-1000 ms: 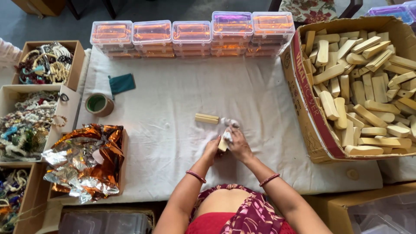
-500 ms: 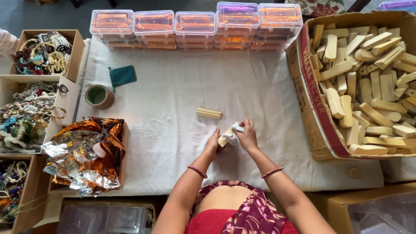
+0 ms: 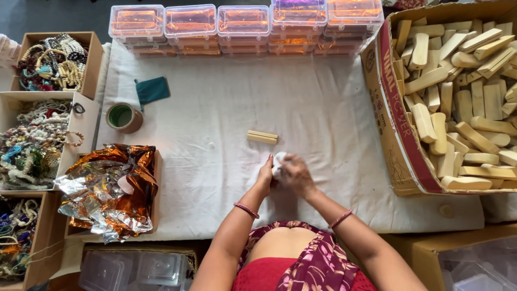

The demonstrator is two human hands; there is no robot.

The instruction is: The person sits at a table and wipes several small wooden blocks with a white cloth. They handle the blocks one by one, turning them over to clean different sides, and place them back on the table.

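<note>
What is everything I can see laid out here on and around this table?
white cloth: one, covers the table
clear lidded boxes: a stacked row, orange contents, far edge
wooden sticks: many, pale, in an open carton at right
wooden stick: one, pale, alone on the cloth at centre
tape roll: one, green inside, left
teal pouch: one, beside the tape
foil sheets: crumpled, silver and orange, in a box near left
bead strings: many, mixed colours, in open boxes along the left
white wrapped piece: one, small, held between both hands
left hand: on the white piece, red bangle on the wrist
right hand: on the white piece, bangle too
</note>
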